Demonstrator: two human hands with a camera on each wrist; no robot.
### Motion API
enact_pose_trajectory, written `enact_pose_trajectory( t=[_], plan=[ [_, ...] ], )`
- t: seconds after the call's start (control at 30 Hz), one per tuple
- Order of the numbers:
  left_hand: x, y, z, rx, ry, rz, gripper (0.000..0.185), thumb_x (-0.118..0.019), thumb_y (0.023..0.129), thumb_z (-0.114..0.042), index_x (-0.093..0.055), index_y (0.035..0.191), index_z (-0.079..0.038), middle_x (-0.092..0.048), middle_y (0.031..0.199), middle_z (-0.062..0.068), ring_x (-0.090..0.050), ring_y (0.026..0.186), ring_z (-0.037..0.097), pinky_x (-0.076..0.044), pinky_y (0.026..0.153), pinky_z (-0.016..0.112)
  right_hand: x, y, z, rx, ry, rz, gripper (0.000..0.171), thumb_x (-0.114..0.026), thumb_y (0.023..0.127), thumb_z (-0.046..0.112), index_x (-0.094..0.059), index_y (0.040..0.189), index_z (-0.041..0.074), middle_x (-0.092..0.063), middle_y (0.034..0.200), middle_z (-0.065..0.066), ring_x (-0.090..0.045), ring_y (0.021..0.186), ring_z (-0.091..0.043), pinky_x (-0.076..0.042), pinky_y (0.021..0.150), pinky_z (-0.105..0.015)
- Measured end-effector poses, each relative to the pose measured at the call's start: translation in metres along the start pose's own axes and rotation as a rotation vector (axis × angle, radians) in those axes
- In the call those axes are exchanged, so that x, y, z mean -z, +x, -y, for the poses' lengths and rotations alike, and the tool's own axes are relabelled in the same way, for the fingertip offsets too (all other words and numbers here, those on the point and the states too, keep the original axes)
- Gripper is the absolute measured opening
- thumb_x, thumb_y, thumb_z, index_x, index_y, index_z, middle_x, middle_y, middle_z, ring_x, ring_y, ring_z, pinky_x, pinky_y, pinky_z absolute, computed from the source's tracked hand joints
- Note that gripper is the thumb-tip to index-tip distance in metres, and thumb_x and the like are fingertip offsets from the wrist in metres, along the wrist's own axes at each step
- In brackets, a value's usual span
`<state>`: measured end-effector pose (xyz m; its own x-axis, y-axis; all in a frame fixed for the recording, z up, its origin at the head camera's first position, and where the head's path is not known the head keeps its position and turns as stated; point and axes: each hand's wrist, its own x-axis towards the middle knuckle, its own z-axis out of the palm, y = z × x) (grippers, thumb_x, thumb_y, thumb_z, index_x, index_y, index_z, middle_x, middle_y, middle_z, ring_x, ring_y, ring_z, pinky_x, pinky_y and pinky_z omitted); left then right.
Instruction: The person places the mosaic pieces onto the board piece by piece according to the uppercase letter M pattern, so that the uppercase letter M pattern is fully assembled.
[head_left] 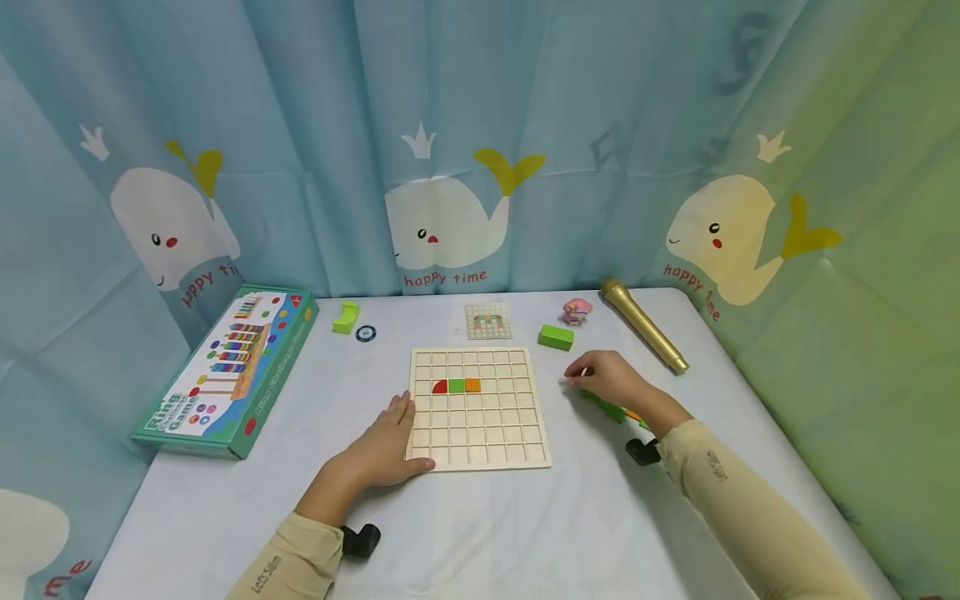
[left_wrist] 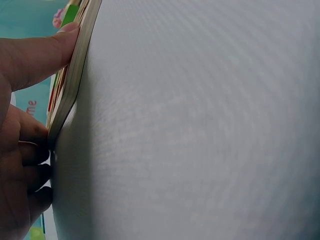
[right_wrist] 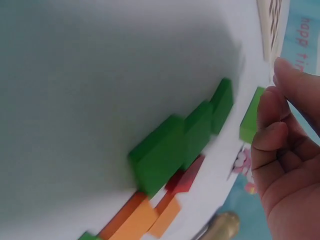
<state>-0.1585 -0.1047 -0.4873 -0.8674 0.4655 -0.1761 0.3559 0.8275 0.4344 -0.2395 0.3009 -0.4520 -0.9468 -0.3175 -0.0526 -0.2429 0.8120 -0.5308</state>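
Wooden and pale, the square gridded board (head_left: 480, 408) lies flat on the white cloth-covered tabletop (head_left: 480, 533) in the head view. The left hand (head_left: 386, 446) rests against the board's left edge, near its front corner, fingers straight and relaxed, thumb along the front edge. Just beyond that hand's fingertips, three small pieces sit in the grid side by side: a red quarter-round tile (head_left: 440, 386), a green square tile (head_left: 456, 385) and an orange square tile (head_left: 472, 384). The right hand (head_left: 611, 379) hovers to the board's right, fingers curled over a cluster of dark green wooden blocks (head_left: 603, 407); whether it pinches anything I cannot tell. A light green rectangular block (head_left: 556, 337) lies just past that hand.

From the left wrist, the board (left_wrist: 72, 85) shows as a thin, stiff slab; the thumb (left_wrist: 40, 55) presses its edge and the other fingers (left_wrist: 30, 150) tuck against its side. It looks light, rigid and best steadied by its edges.

From the right wrist, the hand (right_wrist: 290, 155) is loosely curled with nothing visibly inside it. Below the fingers lie stepped green blocks (right_wrist: 175, 145), a red piece (right_wrist: 187, 177) and orange pieces (right_wrist: 142, 217), all flat and square-cornered with smooth painted faces. They should be light, hard and somewhat slick, easiest pinched across opposite side faces.
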Motion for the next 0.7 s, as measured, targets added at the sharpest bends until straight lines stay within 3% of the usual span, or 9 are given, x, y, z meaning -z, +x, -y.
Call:
enact_pose_trajectory(
  t=[0.17, 0.7],
  plan=[
    [-0.001, 0.000, 0.001, -0.004, 0.005, 0.001, 0.101, -0.074, 0.089, -0.046, -0.023, 0.153, 0.013, -0.010, 0.165, 0.025, -0.010, 0.152, 0.038, -0.019, 0.121, 0.049, 0.002, -0.006, -0.009, -0.053, -0.005, 0.016, 0.015, -0.074, 0.093, 0.016, -0.077, 0.104, 0.006, -0.070, 0.096, -0.002, -0.059, 0.084, -0.017, -0.050, 0.074, -0.035],
    [-0.001, 0.000, 0.000, 0.013, -0.011, 0.007, 0.102, -0.075, 0.088, -0.046, -0.022, 0.154, 0.011, -0.011, 0.165, 0.023, -0.010, 0.153, 0.037, -0.019, 0.121, 0.049, 0.007, -0.022, -0.024, -0.088, -0.028, 0.049, 0.028, -0.080, 0.087, 0.016, -0.075, 0.112, 0.003, -0.069, 0.102, -0.007, -0.060, 0.085, -0.018, -0.049, 0.071, -0.034]
  ],
)
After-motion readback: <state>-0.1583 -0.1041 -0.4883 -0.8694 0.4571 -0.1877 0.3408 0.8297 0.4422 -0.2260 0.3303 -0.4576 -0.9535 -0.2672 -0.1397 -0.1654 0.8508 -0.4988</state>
